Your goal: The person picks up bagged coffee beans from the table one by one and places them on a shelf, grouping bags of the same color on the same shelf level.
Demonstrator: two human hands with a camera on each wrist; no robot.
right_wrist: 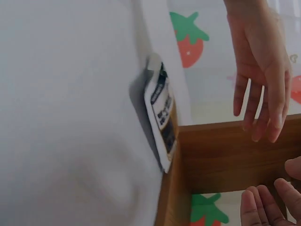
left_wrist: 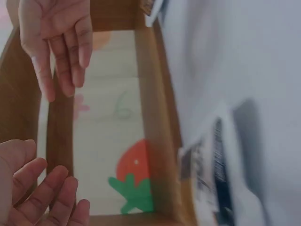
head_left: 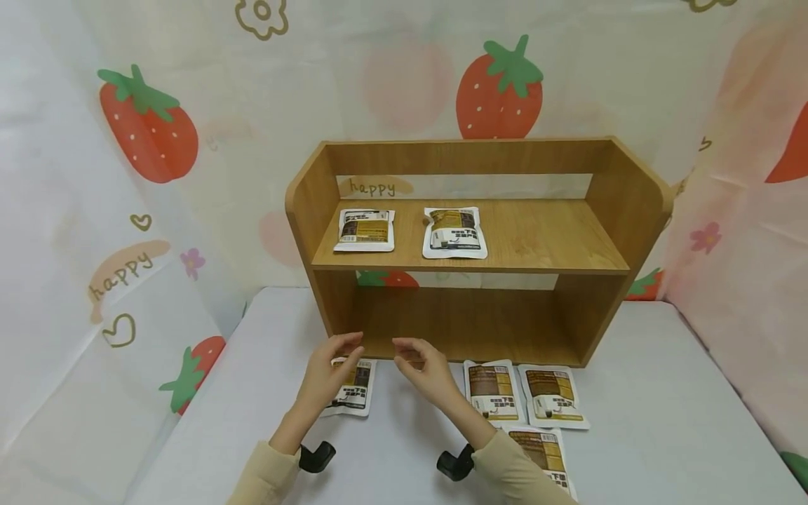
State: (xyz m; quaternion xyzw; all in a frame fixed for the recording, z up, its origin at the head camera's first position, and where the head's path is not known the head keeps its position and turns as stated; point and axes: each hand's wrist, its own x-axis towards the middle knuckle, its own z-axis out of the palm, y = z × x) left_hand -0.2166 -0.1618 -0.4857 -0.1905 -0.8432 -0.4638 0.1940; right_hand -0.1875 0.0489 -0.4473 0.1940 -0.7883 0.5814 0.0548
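Both hands hover before the lower front edge of a wooden shelf (head_left: 467, 270), palms turned toward each other with a gap between them. The left hand (head_left: 330, 375) has relaxed fingers and holds nothing; below it, partly covered in the head view, lies a white-edged pouch (head_left: 358, 389) on the table. The right hand (head_left: 431, 372) is likewise loose, with nothing in it. In the left wrist view the left fingers (left_wrist: 51, 197) spread slightly, facing the right hand (left_wrist: 61, 42). On the upper board rest two similar pouches, a left one (head_left: 365, 230) and a middle one (head_left: 454, 233).
Right of the hands, two pouches lie side by side, one (head_left: 494, 391) beside another (head_left: 553, 395). A third pouch (head_left: 540, 452) is nearer, partly under the right sleeve (head_left: 511, 466). A white cloth covers the table (head_left: 656, 421); a strawberry-print curtain (head_left: 404, 77) hangs behind the shelf.
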